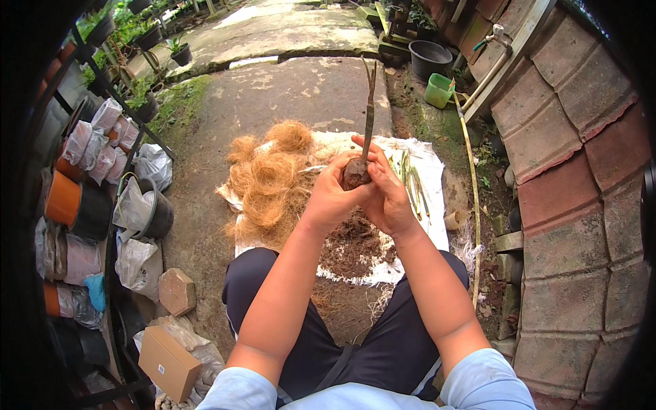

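Between my two hands is a ball of dark soil with a tall, thin plant stem rising out of it. My left hand is wrapped round the ball's left and lower side. My right hand cups it from the right, its fingers around the foot of the stem. Below the hands, loose brown soil lies heaped on a white woven sack. Tangled coconut fibre is piled on the sack's left part. Long green leaf strips lie on its right.
On the left, a rack holds pots and plastic bags, with a cardboard box and a paving block nearby. To the right are a hose, a green container, a black basin and a tiled slope.
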### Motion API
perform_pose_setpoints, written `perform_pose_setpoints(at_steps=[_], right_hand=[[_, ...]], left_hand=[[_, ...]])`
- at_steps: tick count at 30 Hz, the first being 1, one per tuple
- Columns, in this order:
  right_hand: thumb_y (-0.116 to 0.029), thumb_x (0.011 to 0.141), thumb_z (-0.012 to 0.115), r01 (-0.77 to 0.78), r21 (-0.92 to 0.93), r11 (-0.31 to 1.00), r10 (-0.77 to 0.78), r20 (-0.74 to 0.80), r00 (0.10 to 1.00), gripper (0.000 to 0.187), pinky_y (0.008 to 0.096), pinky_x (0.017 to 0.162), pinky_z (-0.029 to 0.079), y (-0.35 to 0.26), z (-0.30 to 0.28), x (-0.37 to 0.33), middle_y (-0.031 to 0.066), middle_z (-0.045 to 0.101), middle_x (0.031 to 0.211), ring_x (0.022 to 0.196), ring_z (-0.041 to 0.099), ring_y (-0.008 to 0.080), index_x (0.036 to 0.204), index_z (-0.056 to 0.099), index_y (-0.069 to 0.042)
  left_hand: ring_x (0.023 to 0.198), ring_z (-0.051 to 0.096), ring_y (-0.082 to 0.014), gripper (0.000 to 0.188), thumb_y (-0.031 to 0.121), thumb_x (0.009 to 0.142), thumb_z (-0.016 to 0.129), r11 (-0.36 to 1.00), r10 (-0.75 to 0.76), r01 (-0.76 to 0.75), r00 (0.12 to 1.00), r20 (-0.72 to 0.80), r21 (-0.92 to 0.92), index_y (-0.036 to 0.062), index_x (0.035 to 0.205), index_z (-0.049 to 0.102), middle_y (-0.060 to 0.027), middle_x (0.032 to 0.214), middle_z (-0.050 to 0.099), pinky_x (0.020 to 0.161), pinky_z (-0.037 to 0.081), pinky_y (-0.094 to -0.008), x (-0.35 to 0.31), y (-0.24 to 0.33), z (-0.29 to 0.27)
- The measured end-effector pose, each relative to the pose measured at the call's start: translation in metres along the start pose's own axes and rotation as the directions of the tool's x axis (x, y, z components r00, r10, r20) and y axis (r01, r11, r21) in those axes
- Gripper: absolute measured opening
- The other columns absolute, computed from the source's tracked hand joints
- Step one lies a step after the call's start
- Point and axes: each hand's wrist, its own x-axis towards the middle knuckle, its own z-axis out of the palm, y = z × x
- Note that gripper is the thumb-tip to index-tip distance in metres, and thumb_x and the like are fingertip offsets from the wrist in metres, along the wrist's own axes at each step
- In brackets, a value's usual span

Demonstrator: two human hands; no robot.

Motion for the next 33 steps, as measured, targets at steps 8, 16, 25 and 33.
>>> perform_pose_setpoints(at_steps=[8,16,25,33], right_hand=[[-0.029,0.102,0.066,-0.157,0.024,0.987,0.157,0.02,0.987,0.07,0.0438,0.11,0.049,-0.01,0.003,-0.004,0.0128,0.059,0.136,0.129,0.06,0.0239,0.161,0.036,-0.008],[-0.014,0.092,0.063,-0.114,0.116,0.987,0.13,-0.139,0.982,0.069,0.0435,0.103,0.059,-0.001,-0.007,-0.006,0.0228,0.065,0.132,0.118,0.069,0.0285,0.156,0.04,-0.005],[-0.013,0.096,0.065,-0.024,0.017,1.0,0.026,-0.133,0.991,0.056,0.0345,0.095,0.056,0.008,-0.002,-0.009,0.0113,0.06,0.133,0.116,0.064,0.0194,0.149,0.047,-0.006],[-0.032,0.105,0.068,-0.199,0.011,0.98,0.199,-0.036,0.979,0.065,0.0407,0.104,0.052,-0.01,-0.012,-0.007,0.0122,0.059,0.14,0.124,0.063,0.0223,0.156,0.043,0.0]], left_hand=[[0.109,0.066,-0.0119,0.041,-0.003,0.088,0.072,0.998,-0.019,0.016,0.998,0.061,0.056,0.0064,0.126,0.059,-0.0039,0.118,0.067,0.095,0.054,-0.0295,-0.004,-0.002,0.001],[0.098,0.064,-0.0116,0.037,-0.005,0.088,0.069,0.981,0.028,-0.039,0.998,0.057,0.188,0.0058,0.121,0.057,-0.0044,0.107,0.063,0.086,0.054,-0.03,-0.003,-0.014,0.008],[0.095,0.066,-0.0118,0.037,-0.005,0.087,0.071,0.978,0.023,-0.028,0.999,0.027,0.209,0.005,0.12,0.057,-0.0048,0.104,0.066,0.083,0.054,-0.0287,-0.004,-0.018,0.011],[0.093,0.066,-0.0116,0.033,0.006,0.083,0.082,0.979,0.075,-0.057,0.994,-0.081,0.198,0.0059,0.111,0.065,-0.0023,0.102,0.07,0.083,0.055,-0.029,-0.003,-0.015,0.0]])
